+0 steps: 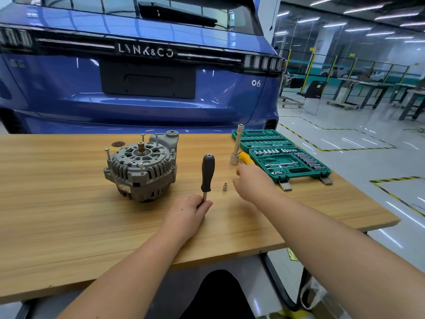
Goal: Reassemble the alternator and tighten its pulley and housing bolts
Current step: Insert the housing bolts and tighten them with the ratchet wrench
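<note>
Alternator [141, 166] first: it sits on the wooden table [57, 215], left of the middle, shaft end up, so its axis runs near vertical with a slight lean toward the car, and the brass-coloured shaft tip [141, 147] pokes out of the top. Four long housing bolts [107, 153] stand proud of the casing, their heads well above it. Behind the table is the blue tail of a car [147, 88], badge lettering across it. At the right end lies an open green socket case [284, 155], rows of sockets in it, too small to sort by size. A tall chrome extension bar [236, 146] stands upright on a socket just beside the case, with an orange handle [246, 158] partly hidden behind the right hand [251, 183]. That hand hangs over the table, fingers blurred, so I cannot tell whether it holds anything. The left hand [187, 214] is curled round the steel shank of a black-handled driver [207, 173], held upright, handle uppermost. A small loose socket [225, 186] stands between the two hands. A dark round disc [118, 144] lies behind the alternator, hard to make out.
</note>
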`<state>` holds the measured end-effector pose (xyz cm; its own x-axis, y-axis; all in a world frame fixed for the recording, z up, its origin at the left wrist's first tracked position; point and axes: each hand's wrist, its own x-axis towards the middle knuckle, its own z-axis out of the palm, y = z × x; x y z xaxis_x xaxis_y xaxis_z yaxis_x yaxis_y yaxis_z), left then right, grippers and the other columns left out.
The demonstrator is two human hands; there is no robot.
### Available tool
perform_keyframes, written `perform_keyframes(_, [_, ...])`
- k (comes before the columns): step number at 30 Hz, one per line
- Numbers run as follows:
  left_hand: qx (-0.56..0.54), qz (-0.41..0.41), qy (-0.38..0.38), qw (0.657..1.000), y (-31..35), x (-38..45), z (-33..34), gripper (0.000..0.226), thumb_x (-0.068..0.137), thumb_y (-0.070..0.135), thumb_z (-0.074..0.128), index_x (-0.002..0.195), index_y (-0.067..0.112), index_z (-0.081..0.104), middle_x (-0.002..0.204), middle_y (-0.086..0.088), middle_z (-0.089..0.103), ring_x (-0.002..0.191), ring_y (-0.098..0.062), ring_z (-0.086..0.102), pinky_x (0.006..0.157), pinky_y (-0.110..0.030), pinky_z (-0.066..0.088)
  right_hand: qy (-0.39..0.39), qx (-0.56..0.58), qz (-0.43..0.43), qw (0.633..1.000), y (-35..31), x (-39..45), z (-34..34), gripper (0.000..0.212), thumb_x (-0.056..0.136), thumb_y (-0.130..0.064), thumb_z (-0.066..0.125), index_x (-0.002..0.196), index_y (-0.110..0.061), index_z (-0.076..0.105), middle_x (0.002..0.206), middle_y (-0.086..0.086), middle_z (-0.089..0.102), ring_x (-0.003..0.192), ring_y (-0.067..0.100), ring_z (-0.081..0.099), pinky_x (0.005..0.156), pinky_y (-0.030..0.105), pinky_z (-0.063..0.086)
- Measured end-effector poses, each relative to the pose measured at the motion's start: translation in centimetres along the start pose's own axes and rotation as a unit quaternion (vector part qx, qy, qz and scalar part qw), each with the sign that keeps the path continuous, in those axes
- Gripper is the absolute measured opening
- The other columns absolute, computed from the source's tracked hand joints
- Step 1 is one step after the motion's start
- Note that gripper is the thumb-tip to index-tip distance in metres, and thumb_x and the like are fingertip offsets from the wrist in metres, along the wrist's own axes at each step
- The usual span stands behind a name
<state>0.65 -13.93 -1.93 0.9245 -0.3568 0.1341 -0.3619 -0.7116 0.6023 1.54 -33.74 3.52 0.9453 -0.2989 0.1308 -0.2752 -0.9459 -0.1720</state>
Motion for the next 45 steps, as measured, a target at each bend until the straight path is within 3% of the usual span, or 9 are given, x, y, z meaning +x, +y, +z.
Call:
perform_keyframes(4, [0.007, 0.007, -0.004, 1.0, -0.1, 0.1, -0.1, 0.03, 0.105, 0.047, 0.052, 0.085, 0.026, 0.061, 0.085, 0.008, 0.058, 0.08, -0.007, 0.053, 0.064, -0.025, 0.037, -0.118, -0.172, 0.039, 0.977, 2.0, 1.1, 1.6, 0.041, 0.095, -0.01, 0.057, 0.135, -0.014, 0.052, 0.117, 0.007, 0.063, 0.095, 0.027, 0.063, 0.065, 0.038, 0.052])
perform_keyframes(12, [0.015, 0.012, 0.001, 1.0, 0.1, -0.3, -0.1, 0.034, 0.106, 0.044, 0.051, 0.094, 0.017, 0.067, 0.09, 0.004, 0.059, 0.088, -0.015, 0.056, 0.074, -0.031, 0.042, -0.111, -0.084, 0.129, 0.982, 2.2, 1.4, 1.1, 0.077, 0.098, -0.009, 0.048, 0.158, -0.005, 0.0, 0.133, 0.02, 0.058, 0.113, 0.035, 0.061, 0.082, 0.044, 0.056])
perform_keyframes(15, [0.008, 0.008, 0.003, 1.0, 0.2, -0.5, -0.2, 0.032, 0.106, 0.044, 0.052, 0.093, 0.018, 0.066, 0.09, 0.005, 0.059, 0.087, -0.014, 0.056, 0.073, -0.03, 0.04, -0.091, 0.05, 0.165, 0.981, 2.1, 0.4, 0.0, 0.07, 0.099, -0.014, 0.045, 0.157, -0.014, 0.006, 0.109, 0.015, 0.061, 0.087, 0.028, 0.064, 0.059, 0.039, 0.055])
perform_keyframes(18, [0.007, 0.006, 0.006, 1.0, 0.4, -0.7, -0.3, 0.03, 0.106, 0.043, 0.052, 0.09, 0.021, 0.063, 0.089, 0.006, 0.059, 0.087, -0.013, 0.056, 0.074, -0.03, 0.041, -0.053, 0.228, 0.116, 0.965, 1.9, -1.3, -1.8, 0.054, 0.103, -0.031, 0.042, 0.153, -0.039, 0.023, 0.106, 0.004, 0.059, 0.074, 0.024, 0.061, 0.043, 0.028, 0.046])
perform_keyframes(23, [-0.002, -0.002, 0.01, 1.0, 0.6, -1.0, -0.3, 0.026, 0.106, 0.044, 0.053, 0.089, 0.026, 0.061, 0.086, 0.009, 0.057, 0.08, -0.008, 0.054, 0.068, -0.027, 0.039, -0.037, 0.357, -0.05, 0.932, -0.4, -3.1, -6.2, 0.05, 0.104, -0.025, 0.049, 0.143, -0.054, 0.04, 0.077, 0.005, 0.064, 0.057, 0.016, 0.055, 0.046, 0.028, 0.049])
perform_keyframes(27, [0.012, -0.026, 0.045, 0.999, 0.6, -1.0, -0.1, 0.026, 0.106, 0.044, 0.051, 0.088, 0.026, 0.055, 0.077, 0.014, 0.048, 0.068, -0.003, 0.044, 0.056, -0.016, 0.027, -0.074, 0.33, -0.156, 0.928, -2.1, -4.6, -9.0, 0.054, 0.103, -0.024, 0.047, 0.142, -0.059, 0.037, 0.06, -0.002, 0.06, 0.048, 0.01, 0.049, 0.046, 0.027, 0.047])
perform_keyframes(32, [0.039, -0.037, 0.067, 0.996, 0.2, -0.8, 0.1, 0.029, 0.106, 0.047, 0.049, 0.097, 0.025, 0.064, 0.079, 0.014, 0.047, 0.076, -0.007, 0.046, 0.06, -0.025, 0.032, -0.13, 0.252, -0.195, 0.939, -3.0, -5.9, -10.2, 0.056, 0.102, -0.031, 0.045, 0.125, -0.081, 0.033, 0.055, -0.006, 0.061, 0.046, 0.008, 0.056, 0.048, 0.03, 0.053])
perform_keyframes(40, [0.069, -0.019, 0.074, 0.995, 0.2, -1.2, 0.0, 0.028, 0.107, 0.047, 0.048, 0.088, 0.027, 0.053, 0.078, 0.013, 0.046, 0.071, -0.005, 0.044, 0.056, -0.022, 0.029, -0.109, 0.218, -0.188, 0.951, -3.2, -5.7, -10.9, 0.051, 0.102, -0.031, 0.048, 0.137, -0.066, 0.037, 0.055, -0.006, 0.061, 0.043, 0.007, 0.055, 0.045, 0.021, 0.048])
perform_keyframes(45, [0.08, 0.007, 0.078, 0.994, 0.0, -1.1, 0.5, 0.033, 0.107, 0.045, 0.046, 0.104, 0.02, 0.066, 0.089, 0.008, 0.053, 0.083, -0.013, 0.05, 0.07, -0.029, 0.038, -0.128, 0.189, -0.193, 0.954, -2.9, -6.1, -11.6, 0.049, 0.102, -0.031, 0.049, 0.135, -0.066, 0.041, 0.055, -0.006, 0.059, 0.044, 0.009, 0.055, 0.047, 0.025, 0.052])
